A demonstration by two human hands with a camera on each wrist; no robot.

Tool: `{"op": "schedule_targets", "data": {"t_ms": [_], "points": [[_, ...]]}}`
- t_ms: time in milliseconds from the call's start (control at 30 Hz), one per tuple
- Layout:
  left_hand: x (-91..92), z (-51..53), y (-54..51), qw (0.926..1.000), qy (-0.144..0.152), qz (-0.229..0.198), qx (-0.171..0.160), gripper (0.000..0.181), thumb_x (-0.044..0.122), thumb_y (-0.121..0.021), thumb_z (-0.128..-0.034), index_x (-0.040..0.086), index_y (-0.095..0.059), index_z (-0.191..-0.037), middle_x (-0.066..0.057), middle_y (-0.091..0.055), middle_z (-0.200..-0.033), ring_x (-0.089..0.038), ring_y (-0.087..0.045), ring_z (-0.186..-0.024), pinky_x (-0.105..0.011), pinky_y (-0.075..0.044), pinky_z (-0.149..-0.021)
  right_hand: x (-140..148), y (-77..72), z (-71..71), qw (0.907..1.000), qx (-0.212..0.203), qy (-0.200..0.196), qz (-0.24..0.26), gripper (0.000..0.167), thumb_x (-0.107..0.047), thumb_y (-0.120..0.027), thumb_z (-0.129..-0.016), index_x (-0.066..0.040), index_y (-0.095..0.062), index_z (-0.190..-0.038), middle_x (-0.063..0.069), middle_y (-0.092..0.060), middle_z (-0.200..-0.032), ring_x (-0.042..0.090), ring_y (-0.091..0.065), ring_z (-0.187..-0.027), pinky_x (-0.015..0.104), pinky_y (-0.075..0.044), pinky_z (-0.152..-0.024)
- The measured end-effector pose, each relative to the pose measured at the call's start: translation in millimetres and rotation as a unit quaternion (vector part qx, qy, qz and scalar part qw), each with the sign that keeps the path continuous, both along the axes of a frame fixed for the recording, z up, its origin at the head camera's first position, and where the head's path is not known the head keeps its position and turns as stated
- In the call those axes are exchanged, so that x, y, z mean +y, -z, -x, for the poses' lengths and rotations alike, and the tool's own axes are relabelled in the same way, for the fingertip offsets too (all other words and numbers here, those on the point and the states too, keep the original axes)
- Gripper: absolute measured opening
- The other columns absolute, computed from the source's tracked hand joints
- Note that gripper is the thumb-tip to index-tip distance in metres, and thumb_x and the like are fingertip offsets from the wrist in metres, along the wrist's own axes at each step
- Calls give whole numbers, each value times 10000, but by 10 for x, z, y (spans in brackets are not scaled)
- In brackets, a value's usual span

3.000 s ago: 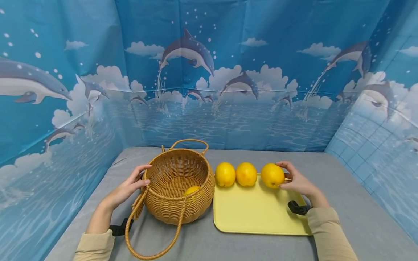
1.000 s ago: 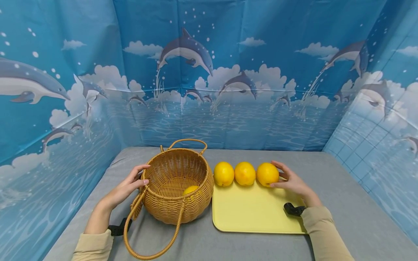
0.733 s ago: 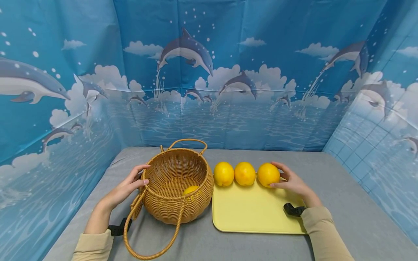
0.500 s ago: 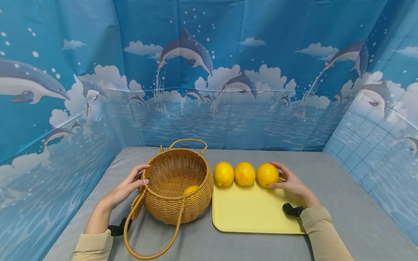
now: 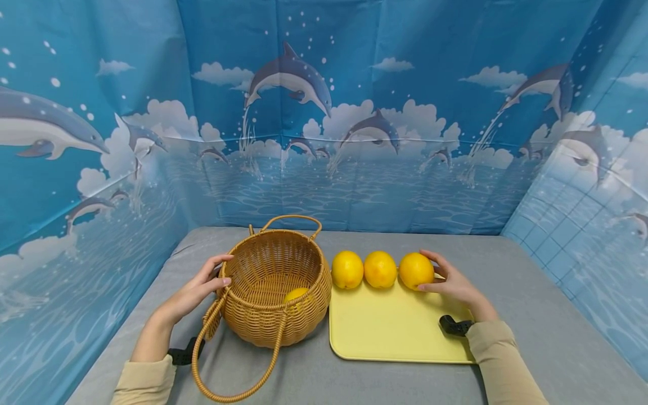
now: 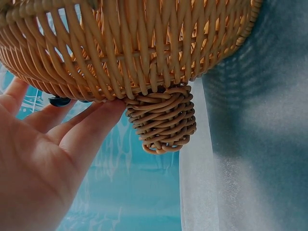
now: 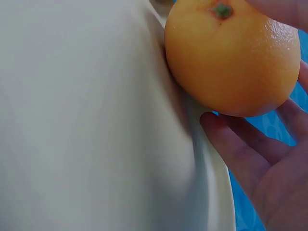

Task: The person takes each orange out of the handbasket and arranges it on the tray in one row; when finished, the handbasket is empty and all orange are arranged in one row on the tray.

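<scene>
On the left, a brown wicker basket (image 5: 253, 332) stands with one orange (image 5: 297, 295) inside. My left hand (image 5: 194, 289) rests against its left side, thumb and fingertips touching the rim. In the left wrist view, the fingers of my left hand (image 6: 43, 149) lie along the weave beside a small woven tab (image 6: 163, 120). My right hand (image 5: 453, 284) holds the rightmost orange (image 5: 416, 271) at the back edge of the yellow tray (image 5: 395, 332). In the right wrist view, the thumb is over this orange (image 7: 231, 62), with fingers at its other side.
Two more oranges sit in a row at the tray's back edge, a left one (image 5: 347, 270) next to the basket and a middle one (image 5: 380, 269). A basket handle (image 5: 238, 398) hangs forward onto the grey cloth (image 5: 364, 385). A dolphin-print curtain (image 5: 324, 191) encloses the table.
Over three seconds my right hand has brought the rightmost orange a little left, close to the middle one. It has barely shifted in the last second. My left hand stays at the basket.
</scene>
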State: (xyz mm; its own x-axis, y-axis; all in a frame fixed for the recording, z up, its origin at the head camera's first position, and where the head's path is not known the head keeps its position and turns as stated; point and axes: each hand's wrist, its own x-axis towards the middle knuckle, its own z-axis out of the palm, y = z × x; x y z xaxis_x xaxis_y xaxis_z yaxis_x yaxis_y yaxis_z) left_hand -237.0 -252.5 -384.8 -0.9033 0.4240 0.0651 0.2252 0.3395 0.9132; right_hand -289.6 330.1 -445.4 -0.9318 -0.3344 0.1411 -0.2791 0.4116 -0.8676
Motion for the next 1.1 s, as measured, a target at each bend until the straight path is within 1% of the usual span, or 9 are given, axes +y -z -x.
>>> {"op": "schedule_targets", "data": {"t_ms": [167,233,400,533,600,767,900,1000,1100], "points": [[1,-1,-3,10000,-1,-17,-18,534,270,-462,-992,141,-220,-1451,-174,-76,-1522,-423,-109,-1376,-619,-246,-979,-7,-37,-18,10000,-22,-11,58,849,-106,-724,-826,-65,-193,-1487,227,-157,-1501,497,-266,-1295,578,-327,-967],[0,0,-4,10000,-3,-18,-17,534,271,-462,-992,142,-221,-1450,-175,-75,-1523,-423,-107,-1376,-621,-243,-980,-6,-60,-29,10000,-49,27,22,848,-118,-727,-825,-78,-199,-1488,217,-147,-1510,494,-238,-1311,578,-320,-975],[-4,2,-5,10000,-8,18,1,525,262,-459,-993,144,-224,-1448,-179,-81,-1520,-424,-118,-1373,-607,-265,-969,11,-143,-66,9999,-108,105,-59,837,-144,-727,-829,-58,-210,-1481,215,-132,-1519,497,-183,-1333,591,-304,-981],[-7,7,0,10000,-4,32,-1,525,263,-458,-994,143,-223,-1447,-184,-71,-1522,-426,-114,-1373,-586,-291,-952,25,-220,-74,9998,51,82,-190,792,-153,-712,-843,-38,-239,-1469,230,-172,-1503,498,-194,-1327,606,-282,-988],[-7,8,7,10000,-6,40,-17,524,265,-457,-995,144,-223,-1448,-182,-55,-1526,-428,-97,-1377,-592,-286,-957,22,-268,-81,9992,223,59,-322,756,-163,-700,-856,-38,-264,-1460,231,-208,-1490,491,-209,-1321,600,-277,-993],[-9,7,21,10000,-12,33,-40,527,275,-460,-993,147,-224,-1447,-175,-33,-1533,-427,-71,-1383,-618,-249,-980,-98,-521,-153,9967,645,24,-496,644,-175,-656,-894,-24,-328,-1428,241,-275,-1448,471,-259,-1295,572,-285,-1001],[-9,12,23,10000,-9,-1,-18,525,272,-462,-993,149,-228,-1446,-173,-47,-1530,-422,-89,-1380,-605,-266,-970,-275,-776,-176,9943,874,-135,-603,570,-183,-622,-919,-35,-370,-1409,210,-343,-1422,421,-333,-1277,518,-326,-1000],[-12,13,20,10000,-6,5,-7,523,272,-461,-993,152,-230,-1447,-166,-40,-1533,-422,-74,-1383,-606,-265,-968,-445,-961,-155,9919,966,-490,-664,518,-180,-614,-924,-71,-411,-1388,152,-399,-1400,362,-383,-1267,460,-360,-992],[-16,16,13,10000,6,6,-4,523,271,-459,-993,152,-229,-1448,-161,-30,-1536,-423,-50,-1386,-620,-245,-976,-662,-1154,-116,9874,1027,-982,-699,464,-167,-614,-923,-101,-461,-1355,110,-450,-1364,328,-420,-1247,451,-373,-986]]}}
